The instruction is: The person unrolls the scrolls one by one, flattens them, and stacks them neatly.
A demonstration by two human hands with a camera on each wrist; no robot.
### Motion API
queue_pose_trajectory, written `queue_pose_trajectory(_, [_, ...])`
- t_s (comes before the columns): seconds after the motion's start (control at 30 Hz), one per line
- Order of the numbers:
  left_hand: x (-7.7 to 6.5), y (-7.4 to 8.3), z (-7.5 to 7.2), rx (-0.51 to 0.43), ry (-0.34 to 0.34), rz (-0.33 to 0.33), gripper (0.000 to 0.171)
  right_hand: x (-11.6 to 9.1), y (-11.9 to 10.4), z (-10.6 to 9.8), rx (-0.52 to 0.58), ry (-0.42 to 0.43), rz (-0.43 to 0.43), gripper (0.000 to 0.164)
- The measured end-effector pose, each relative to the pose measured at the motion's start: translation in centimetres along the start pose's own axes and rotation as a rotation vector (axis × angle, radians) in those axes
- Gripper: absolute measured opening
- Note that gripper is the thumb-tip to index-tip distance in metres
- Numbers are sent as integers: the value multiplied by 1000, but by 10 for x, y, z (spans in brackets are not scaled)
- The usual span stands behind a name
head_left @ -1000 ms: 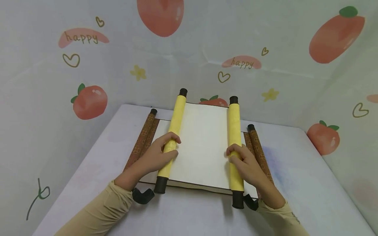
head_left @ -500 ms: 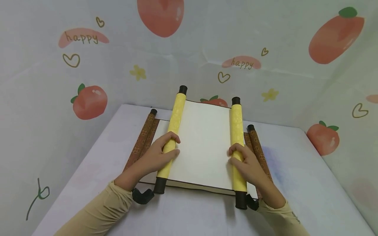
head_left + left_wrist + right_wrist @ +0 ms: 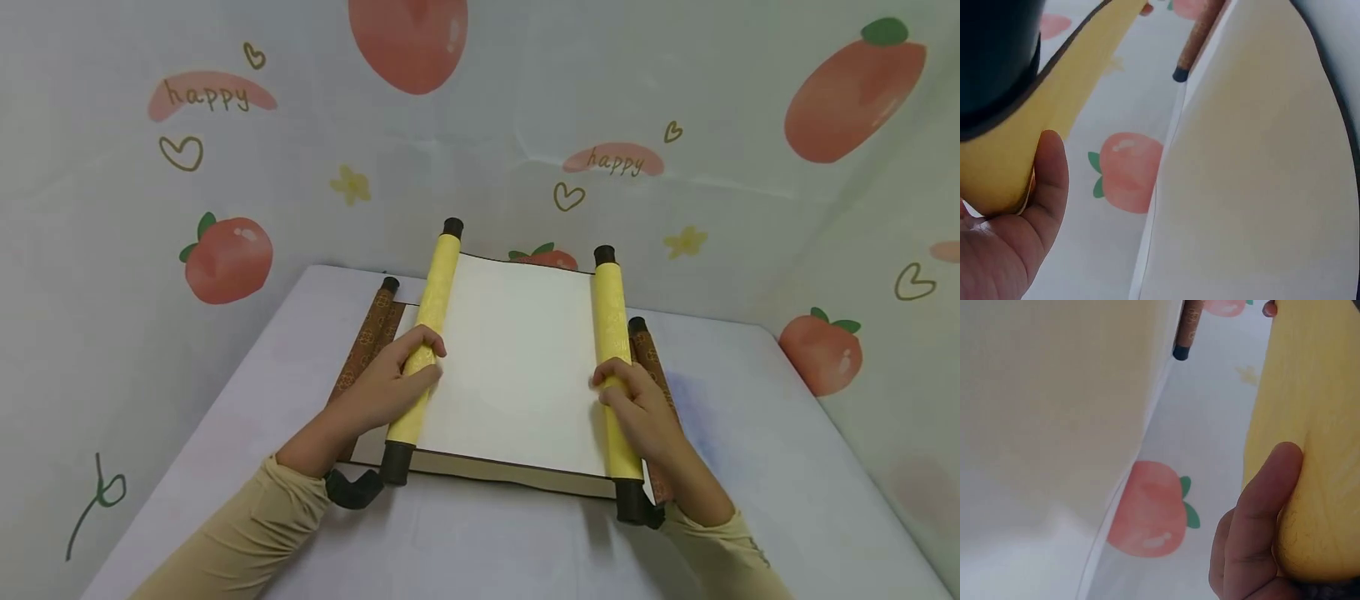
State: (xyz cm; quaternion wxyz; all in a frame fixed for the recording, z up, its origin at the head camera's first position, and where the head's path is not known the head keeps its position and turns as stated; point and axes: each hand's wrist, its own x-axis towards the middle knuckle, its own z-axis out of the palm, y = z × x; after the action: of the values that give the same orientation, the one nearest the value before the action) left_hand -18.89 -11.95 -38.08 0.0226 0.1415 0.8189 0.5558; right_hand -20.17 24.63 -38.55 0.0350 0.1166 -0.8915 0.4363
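A partly unrolled scroll with yellow rollers and black end knobs is raised and tilted in the head view, its white paper (image 3: 521, 358) spread between both hands. My left hand (image 3: 393, 379) grips the left yellow roller (image 3: 429, 304), thumb on the paper side. Round the right yellow roller (image 3: 612, 317) curl the fingers of my right hand (image 3: 641, 408). Beneath lies a second scroll with brown patterned rollers; its left brown roller (image 3: 366, 337) and right brown roller (image 3: 652, 358) show at the sides. Most of its paper is hidden by the yellow scroll.
The pale table (image 3: 487, 550) runs up to a white backdrop cloth (image 3: 480, 175) printed with red fruit, hearts and the word happy. Black wrist straps (image 3: 354, 490) sit at the cuffs.
Both hands have moved apart, the left roller leftward and the right roller rightward, so more white paper shows between them. The brown scroll has stayed in place.
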Motion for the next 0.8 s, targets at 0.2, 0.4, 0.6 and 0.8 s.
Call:
queue_pose_trajectory(0.2, [-1, 2, -5, -26, 27, -26, 22, -1, 2, -1, 8, 1, -32, 9])
queue_pose_trajectory(0.4, [1, 3, -14, -51, 21, -48, 25, 1, 4, -8, -6, 1, -49, 15])
queue_pose_trajectory(0.6, [3, 3, -18, -41, 45, -28, 24, 2, 6, -16, -17, -8, -13, 27])
queue_pose_trajectory(0.8, [1, 3, -18, -31, 51, -51, 32, 2, 6, -17, -6, -21, -5, 20])
